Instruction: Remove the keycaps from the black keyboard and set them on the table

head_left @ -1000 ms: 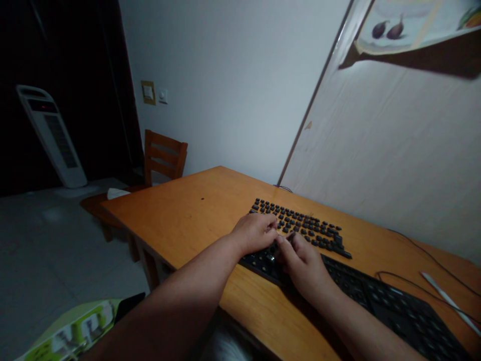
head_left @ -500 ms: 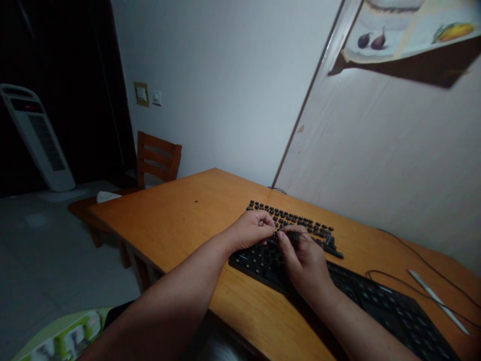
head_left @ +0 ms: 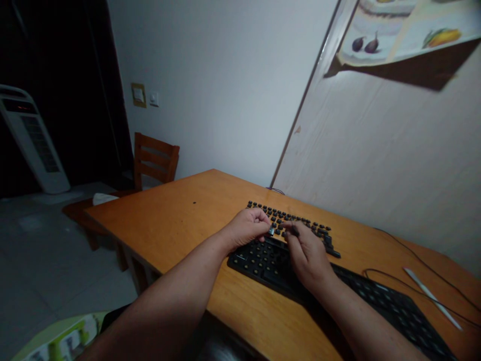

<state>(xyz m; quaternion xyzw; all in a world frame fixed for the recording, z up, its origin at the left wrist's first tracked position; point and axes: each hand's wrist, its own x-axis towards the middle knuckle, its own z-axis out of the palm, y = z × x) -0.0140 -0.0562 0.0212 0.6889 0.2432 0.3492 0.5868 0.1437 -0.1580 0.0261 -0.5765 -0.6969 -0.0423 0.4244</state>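
A long black keyboard (head_left: 379, 296) lies along the front of the wooden table, its left part showing bare key positions. Behind it, loose black keycaps (head_left: 300, 220) stand in rows. My left hand (head_left: 250, 228) is above the keyboard's left end, thumb and forefinger pinching a small keycap (head_left: 271, 231) whose face catches the light. Just to the right, my right hand (head_left: 306, 253) is closed round a small dark object (head_left: 295, 230), too indistinct to name. A gap separates the two hands.
A thin white stick (head_left: 432, 298) and a black cable (head_left: 398, 282) lie right of the keyboard on the table (head_left: 180, 215). A wooden chair (head_left: 156, 158) stands beyond the left edge. The wall borders the table's back.
My right hand has drawn away from my left, opening a gap between them. The pinched keycap now shows at my left fingertips. The view has shifted slightly.
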